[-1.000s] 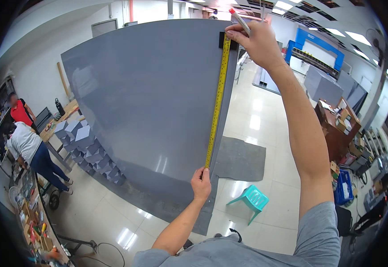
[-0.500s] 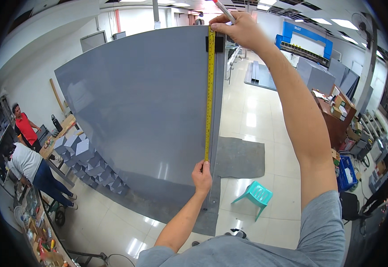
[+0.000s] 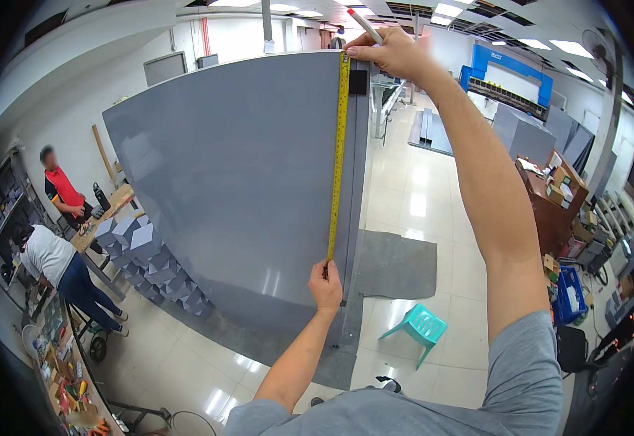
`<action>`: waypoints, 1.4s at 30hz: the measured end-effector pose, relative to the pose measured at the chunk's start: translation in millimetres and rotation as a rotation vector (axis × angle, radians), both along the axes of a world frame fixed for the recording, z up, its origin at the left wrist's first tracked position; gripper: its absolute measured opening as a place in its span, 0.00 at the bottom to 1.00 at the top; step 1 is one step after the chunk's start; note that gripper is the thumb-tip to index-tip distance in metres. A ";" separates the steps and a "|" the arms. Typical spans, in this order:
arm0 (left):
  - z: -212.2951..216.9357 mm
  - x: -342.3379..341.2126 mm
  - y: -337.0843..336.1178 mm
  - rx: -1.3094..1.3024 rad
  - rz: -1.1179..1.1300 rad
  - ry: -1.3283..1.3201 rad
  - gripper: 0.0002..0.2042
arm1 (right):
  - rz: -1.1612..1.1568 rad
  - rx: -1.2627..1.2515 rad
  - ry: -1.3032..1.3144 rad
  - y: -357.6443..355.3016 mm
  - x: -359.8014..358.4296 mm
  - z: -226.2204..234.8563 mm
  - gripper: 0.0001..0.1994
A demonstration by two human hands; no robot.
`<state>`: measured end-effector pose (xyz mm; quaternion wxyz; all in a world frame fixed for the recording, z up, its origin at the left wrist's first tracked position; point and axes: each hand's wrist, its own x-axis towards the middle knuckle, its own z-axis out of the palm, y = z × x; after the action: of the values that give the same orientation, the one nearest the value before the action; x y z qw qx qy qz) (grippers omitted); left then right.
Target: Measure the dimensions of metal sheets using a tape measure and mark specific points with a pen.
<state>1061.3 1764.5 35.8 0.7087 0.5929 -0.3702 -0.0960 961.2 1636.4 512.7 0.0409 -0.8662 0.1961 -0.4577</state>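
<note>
Yellow measuring tape [image 3: 337, 156]: stretched taut along the right edge of a large grey sheet-metal panel [image 3: 237, 174]. Right hand [image 3: 386, 54]: fingers pinched on the tape's upper end, also gripping a red-tipped marker [image 3: 365, 25]. Left hand [image 3: 326, 285]: fingertips pressed together on the tape's lower end. Turquoise plastic stool [image 3: 420, 328] on floor nearby.

Turquoise plastic stool [image 3: 420, 327], grey floor mat [image 3: 397, 263]

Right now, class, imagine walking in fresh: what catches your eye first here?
A big grey panel fills the middle, with a yellow tape measure stretched along its right edge. The right hand pins the tape at the top while gripping a marker; the left hand holds its lower end. A turquoise plastic stool stands on the floor, lower right.
</note>
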 end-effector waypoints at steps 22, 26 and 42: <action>6.4 -22.2 -27.1 0.070 0.114 -0.115 0.09 | -0.049 -0.082 0.062 -3.9 9.2 1.8 0.10; 4.3 -23.5 -28.2 0.060 0.134 -0.118 0.10 | -0.046 -0.085 0.049 -4.0 11.6 0.6 0.10; -4.0 -21.0 -35.4 -0.006 0.219 -0.168 0.08 | -0.065 -0.074 0.054 -9.1 17.1 -1.0 0.11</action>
<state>1040.3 1729.0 31.8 0.6834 0.6334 -0.3616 0.0328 978.3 1627.3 511.7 -0.0111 -0.8724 0.2082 -0.4421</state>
